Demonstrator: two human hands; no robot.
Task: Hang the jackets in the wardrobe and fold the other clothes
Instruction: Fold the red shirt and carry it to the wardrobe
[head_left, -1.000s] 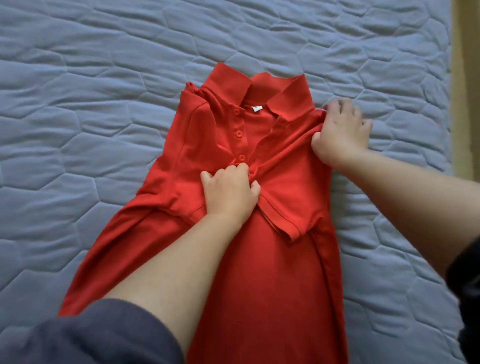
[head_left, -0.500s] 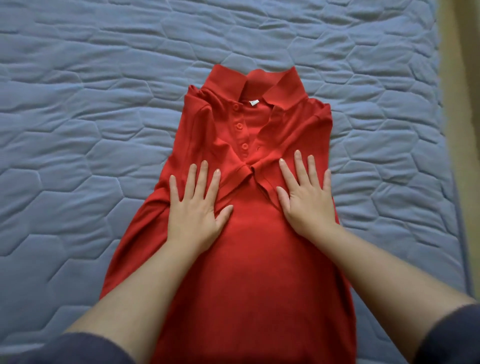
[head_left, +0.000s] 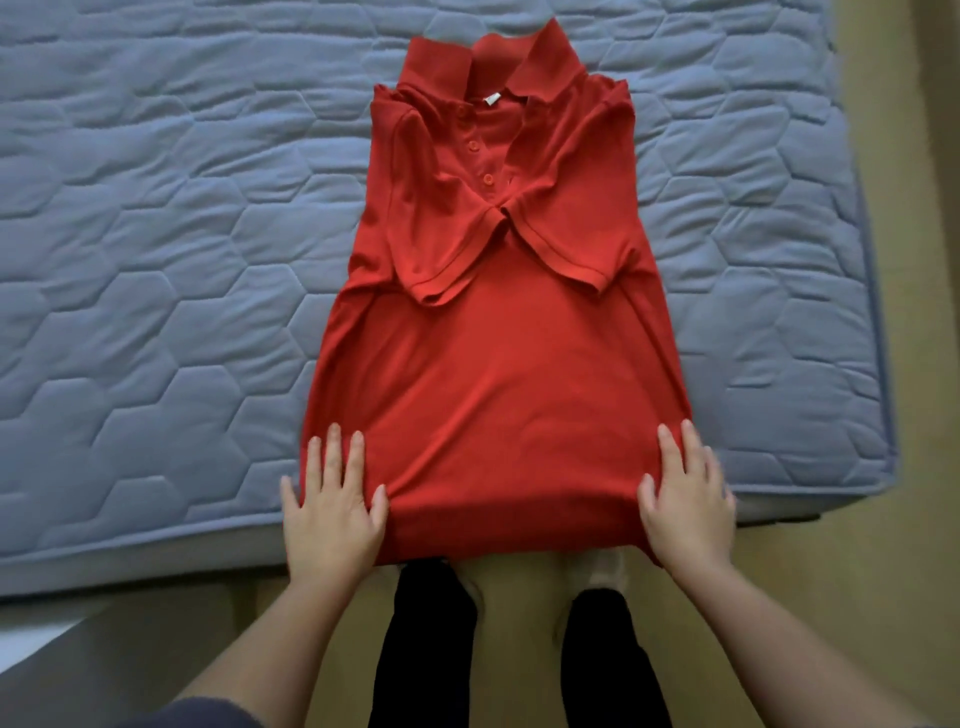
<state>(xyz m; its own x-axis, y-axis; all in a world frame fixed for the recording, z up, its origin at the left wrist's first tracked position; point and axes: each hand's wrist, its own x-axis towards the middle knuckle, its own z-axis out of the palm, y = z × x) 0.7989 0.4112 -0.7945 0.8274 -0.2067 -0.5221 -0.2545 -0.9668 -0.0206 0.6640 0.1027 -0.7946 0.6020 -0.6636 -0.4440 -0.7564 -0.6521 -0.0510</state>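
Ten fingers (head_left: 332, 457), all laid out straight and a little spread, nothing pinched or gripped. The left hand (head_left: 332, 514) lies flat on the near left corner of the red polo shirt (head_left: 498, 389) and the right hand (head_left: 685, 512) lies flat on the near right corner, both pressing the fabric down just by the hem. The thumbs point in toward each other along the bottom edge. That hem sits right at the near edge of the bed (head_left: 156, 260) and droops a bit over it. From there the shirt runs away from the person, face up, with the sides looking folded in so it's a long narrow strip. Both short sleeves are turned in across the chest, one sleeve (head_left: 441, 244) from the left of the view and the other sleeve (head_left: 566, 228) from the right, cuffs meeting just below the buttons (head_left: 472, 145). The collar (head_left: 488, 57) is at the far end, open, with a small white label (head_left: 491, 100) showing inside. The bed's top is blue-grey quilting in a hexagon stitch. Past the bed edge are the person's legs in black trousers (head_left: 431, 649) on a tan floor (head_left: 519, 597).
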